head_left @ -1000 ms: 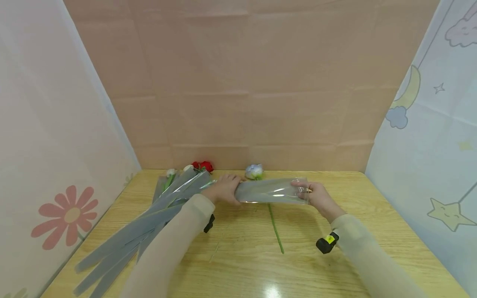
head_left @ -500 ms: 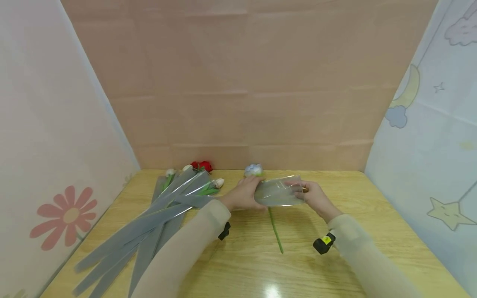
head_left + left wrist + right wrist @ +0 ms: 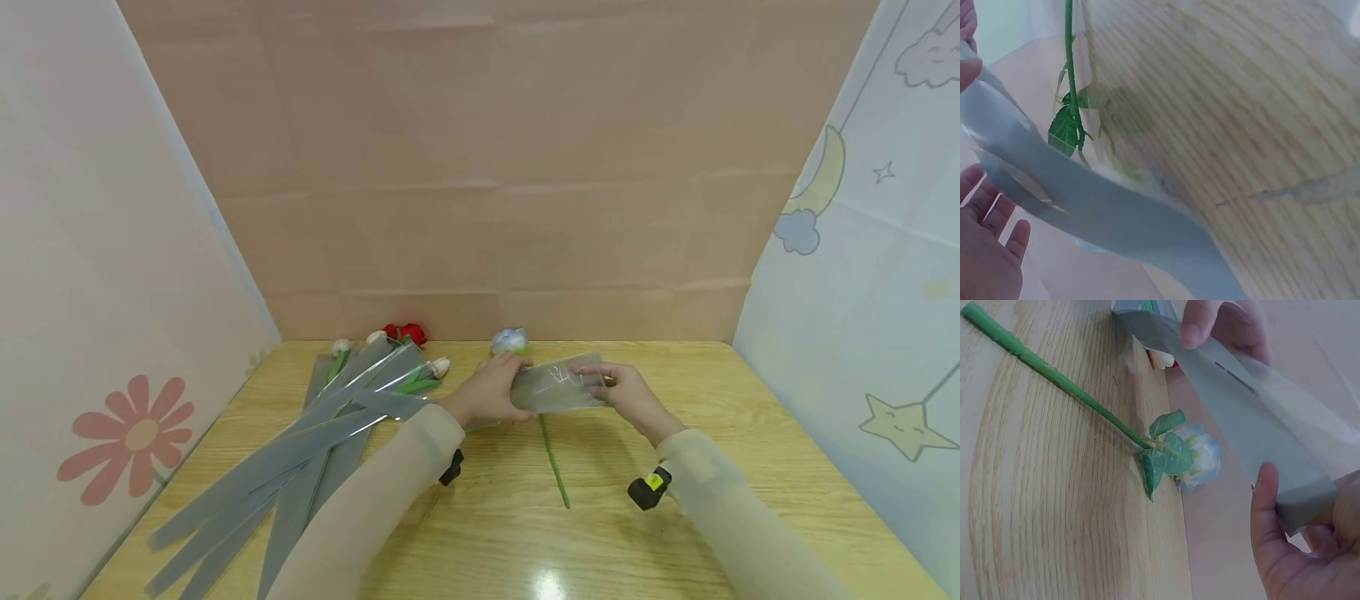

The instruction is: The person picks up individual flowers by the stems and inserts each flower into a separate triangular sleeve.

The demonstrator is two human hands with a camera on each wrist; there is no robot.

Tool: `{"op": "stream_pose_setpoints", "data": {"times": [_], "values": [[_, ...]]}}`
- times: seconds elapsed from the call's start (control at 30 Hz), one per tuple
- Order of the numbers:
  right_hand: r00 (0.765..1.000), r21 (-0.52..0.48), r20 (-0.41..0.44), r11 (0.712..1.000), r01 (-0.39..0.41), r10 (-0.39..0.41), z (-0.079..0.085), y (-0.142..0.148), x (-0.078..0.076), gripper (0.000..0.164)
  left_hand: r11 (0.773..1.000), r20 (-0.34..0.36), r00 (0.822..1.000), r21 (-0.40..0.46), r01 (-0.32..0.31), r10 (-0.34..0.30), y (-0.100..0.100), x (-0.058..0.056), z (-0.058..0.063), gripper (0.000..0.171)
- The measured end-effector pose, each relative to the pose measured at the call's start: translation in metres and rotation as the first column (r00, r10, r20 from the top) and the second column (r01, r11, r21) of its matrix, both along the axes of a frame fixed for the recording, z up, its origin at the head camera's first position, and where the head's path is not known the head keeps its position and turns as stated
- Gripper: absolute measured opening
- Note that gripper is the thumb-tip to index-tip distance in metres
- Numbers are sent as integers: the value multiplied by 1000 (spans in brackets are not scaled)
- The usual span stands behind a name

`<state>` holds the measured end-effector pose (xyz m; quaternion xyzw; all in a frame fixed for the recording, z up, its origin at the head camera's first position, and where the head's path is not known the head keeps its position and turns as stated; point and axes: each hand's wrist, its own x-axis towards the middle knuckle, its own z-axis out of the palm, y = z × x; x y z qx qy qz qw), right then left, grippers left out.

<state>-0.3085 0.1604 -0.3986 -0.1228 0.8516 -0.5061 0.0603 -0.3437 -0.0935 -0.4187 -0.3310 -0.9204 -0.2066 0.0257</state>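
Note:
My left hand (image 3: 491, 390) grips a clear plastic flower sleeve (image 3: 551, 387) around its middle, its thumb on the near face in the right wrist view. My right hand (image 3: 630, 396) holds the sleeve's right end. In the right wrist view the right thumb (image 3: 1265, 494) lies along the outside of that end, with the other fingers partly hidden behind it. Below the sleeve, a pale blue artificial rose (image 3: 1200, 456) with green leaves lies on the table, its green stem (image 3: 555, 462) pointing towards me. The sleeve crosses over that stem in the head view.
Left of my hands lies a fanned pile of clear sleeves (image 3: 300, 454). White tulips (image 3: 438, 367) and red flowers (image 3: 405, 333) poke out at its far end. A pink backdrop (image 3: 495, 208) rises behind the wooden table (image 3: 525, 533).
My left hand has slid right along the sleeve, closer to the right hand, uncovering a white tulip at the pile. The sleeve has tilted slightly. The blue rose has stayed put.

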Motion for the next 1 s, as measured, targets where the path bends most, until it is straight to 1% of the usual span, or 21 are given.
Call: {"op": "stream_pose_setpoints", "data": {"times": [0.17, 0.23, 0.3, 0.47, 0.53, 0.7, 0.8, 0.9, 1.0], "values": [[1000, 20, -10, 1000, -6, 6, 0, -2, -1, 42, 996, -78, 997, -85, 17, -23, 4, 1, -3, 111], [1000, 34, -6, 999, -6, 7, 1, -4, -1, 42, 995, -86, 996, -99, 21, -30, 5, 1, -3, 114], [1000, 49, 2, 999, -8, 8, 2, -5, -1, 42, 995, -82, 996, -99, 23, -32, 6, 2, -2, 112], [999, 54, 47, 998, -11, 9, 4, -8, -1, 39, 999, -14, 1000, -33, 25, -25, 4, 2, -2, 95], [998, 30, 65, 999, -20, 18, 3, -7, -2, 39, 999, 10, 999, 0, 32, -32, 2, 1, -3, 90], [995, -49, 80, 997, -52, 56, 2, -6, -3, 39, 997, 40, 998, 49, 54, -56, 0, -3, -6, 81], [996, -62, 68, 997, -56, 60, 2, -5, -3, 37, 995, 64, 996, 84, 50, -55, -2, -4, -8, 78], [998, -79, 48, 996, -37, 40, 1, -2, -3, 35, 991, 96, 994, 127, 36, -49, -3, -3, -8, 77], [1000, -138, 28, 990, 7, -3, 0, 1, -2, 34, 987, 125, 991, 159, 26, -46, -5, -1, -7, 75]]}}
